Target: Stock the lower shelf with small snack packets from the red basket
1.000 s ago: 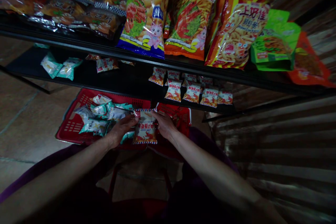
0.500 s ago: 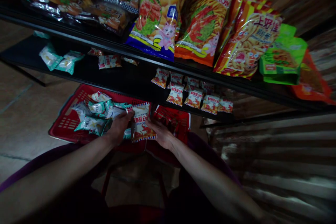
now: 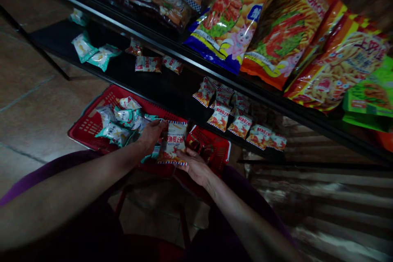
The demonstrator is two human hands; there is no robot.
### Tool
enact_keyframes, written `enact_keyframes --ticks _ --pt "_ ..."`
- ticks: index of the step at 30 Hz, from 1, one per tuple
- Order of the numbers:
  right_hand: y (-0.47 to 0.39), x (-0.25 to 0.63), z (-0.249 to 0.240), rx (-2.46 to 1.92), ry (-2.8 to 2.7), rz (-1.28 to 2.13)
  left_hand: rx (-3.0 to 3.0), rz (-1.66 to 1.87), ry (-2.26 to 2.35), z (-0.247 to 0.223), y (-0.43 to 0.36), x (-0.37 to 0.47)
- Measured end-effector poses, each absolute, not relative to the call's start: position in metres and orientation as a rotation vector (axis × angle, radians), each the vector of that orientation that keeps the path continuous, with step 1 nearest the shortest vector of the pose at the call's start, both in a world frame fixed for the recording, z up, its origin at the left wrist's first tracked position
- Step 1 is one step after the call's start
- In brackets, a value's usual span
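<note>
A white and orange snack bag (image 3: 173, 141) is held upright between my two hands, above the red baskets. My left hand (image 3: 151, 136) pinches its upper left edge. Gripping the lower right side of the bag is my right hand (image 3: 195, 166), thumb across the front. Several teal and white packets (image 3: 115, 132) lie in the left red basket (image 3: 80, 129), under and beside my left hand. To the right, a second red basket (image 3: 221, 147) holds dark red packets that are hard to make out.
The lower black shelf (image 3: 119, 73) bears teal packets (image 3: 104, 56) at left and rows of small orange-white bags (image 3: 219, 115) at right. Large snack bags (image 3: 225, 20) stand on the upper shelf (image 3: 101, 20). My knees flank the baskets.
The view has turned, so the shelves slope more steeply. Both hands still hold the bag, which now stands straighter; my right hand sits lower on it.
</note>
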State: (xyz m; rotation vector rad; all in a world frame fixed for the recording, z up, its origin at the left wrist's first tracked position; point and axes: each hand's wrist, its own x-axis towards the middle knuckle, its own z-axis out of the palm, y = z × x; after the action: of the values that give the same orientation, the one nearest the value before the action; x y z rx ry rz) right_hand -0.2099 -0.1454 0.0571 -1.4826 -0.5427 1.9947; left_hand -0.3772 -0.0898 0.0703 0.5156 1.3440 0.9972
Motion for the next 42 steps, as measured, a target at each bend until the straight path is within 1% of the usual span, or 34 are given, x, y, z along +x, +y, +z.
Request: enact_keyframes --ticks 5,8,11,14,16,19,22,26,32,37,42 --pt "-0.142 -0.214 0.048 -1.462 -0.56 1.865 0.524 1.027 1.412 0.061 -0.075 -0.368" --pt "-0.131 -0.212 0.045 -1.452 -0.563 1.764 0.539 1.053 1.334 0.059 -0.056 -0.356" --pt "-0.114 -0.206 0.043 -1.462 -0.525 1.641 0.615 1.051 1.294 0.059 -0.037 -0.338" --pt "-0.093 -0.193 0.041 -1.473 -0.469 1.53 0.617 0.975 1.315 0.058 -0.026 -0.319" --pt "-0.079 -0.184 0.039 -1.487 -0.451 1.479 0.603 0.925 1.276 0.055 -0.022 -0.307" --pt "-0.058 -0.175 0.036 -1.51 -0.471 1.432 0.684 0.942 1.2 0.046 -0.012 -0.294" --pt "-0.039 -0.173 0.034 -1.512 -0.566 1.357 0.796 0.994 1.227 0.034 0.008 -0.283" --pt "-0.014 -0.173 0.027 -1.499 -0.748 1.159 1.025 1.017 1.347 0.022 0.045 -0.269" --pt "0.013 -0.163 0.008 -1.629 -1.176 0.793 1.361 0.933 1.448 0.025 0.082 -0.25" --pt "0.019 -0.157 -0.003 -1.737 -1.256 0.668 1.526 0.802 1.55 0.027 0.085 -0.244" --pt "0.022 -0.157 -0.003 -1.817 -1.302 0.616 1.607 0.802 1.589 0.018 0.087 -0.243"
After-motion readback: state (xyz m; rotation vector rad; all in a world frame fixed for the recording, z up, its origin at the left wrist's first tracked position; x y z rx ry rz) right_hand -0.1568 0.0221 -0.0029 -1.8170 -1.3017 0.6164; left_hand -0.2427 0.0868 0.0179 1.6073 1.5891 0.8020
